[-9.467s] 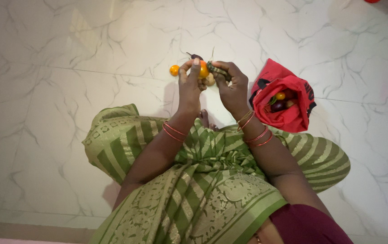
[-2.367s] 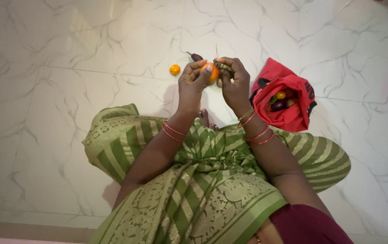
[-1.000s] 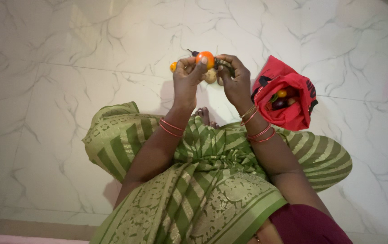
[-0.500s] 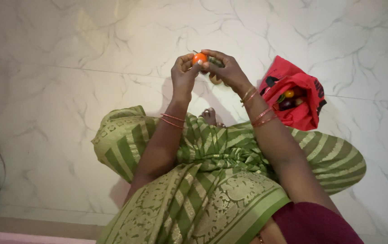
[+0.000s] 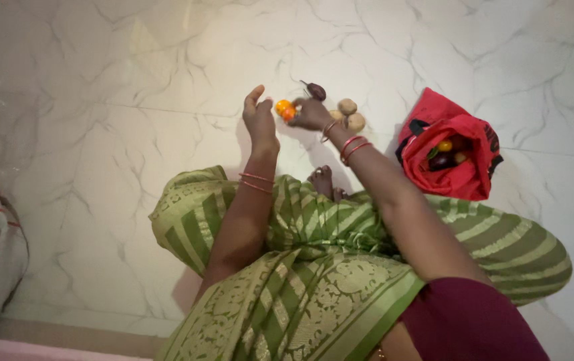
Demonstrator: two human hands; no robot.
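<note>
Orange tomato at right hand, low.

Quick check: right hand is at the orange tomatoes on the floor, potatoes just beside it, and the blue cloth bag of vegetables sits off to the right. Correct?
Not quite: the cloth bag is red, not blue, as the head view shows. The rest holds: the right hand is at the orange tomatoes on the floor, the potatoes lie just beside it, and the bag of vegetables sits off to the right.
</note>
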